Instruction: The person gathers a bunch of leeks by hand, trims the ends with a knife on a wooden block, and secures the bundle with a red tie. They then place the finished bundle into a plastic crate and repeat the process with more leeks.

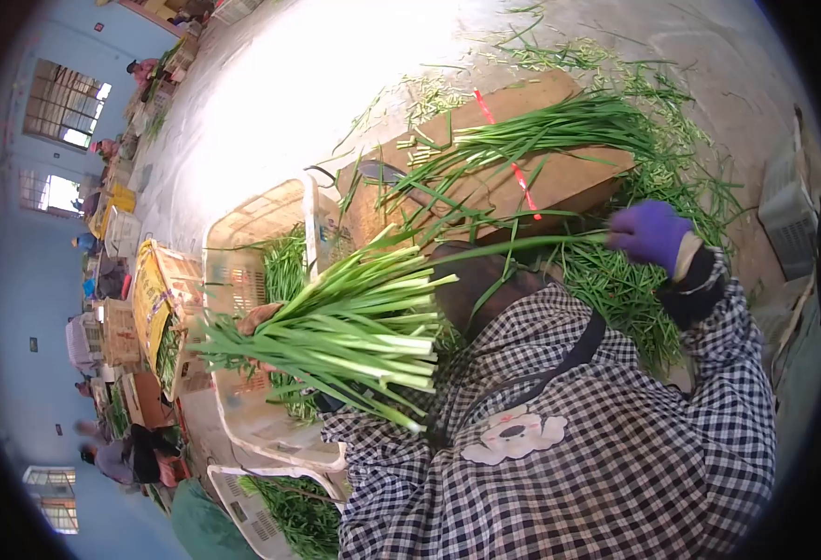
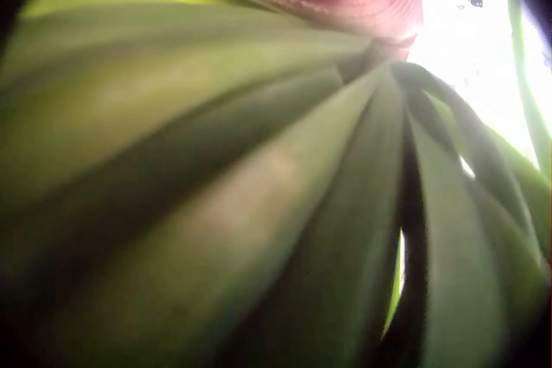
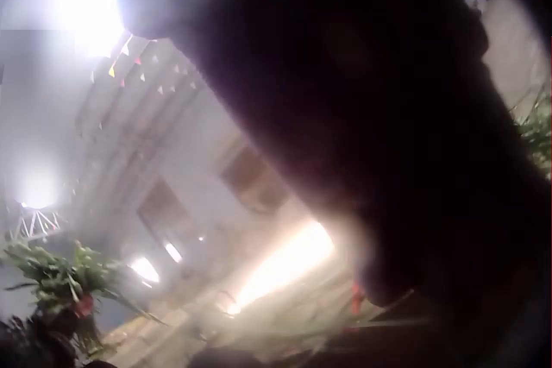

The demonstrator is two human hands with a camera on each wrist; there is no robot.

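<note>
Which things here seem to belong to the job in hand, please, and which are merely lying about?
Apparently part of the job:
left hand, holding a bunch of chive-like greens;
purple-gloved right hand, holding a long leaf;
red-banded brown block, bearing more greens.

Apparently just lying about:
leaf trimmings on the floor;
grey crate, picture right.

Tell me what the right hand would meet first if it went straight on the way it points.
Probably the near side of the brown block, just ahead of the purple-gloved right hand; depth is unclear.
</note>
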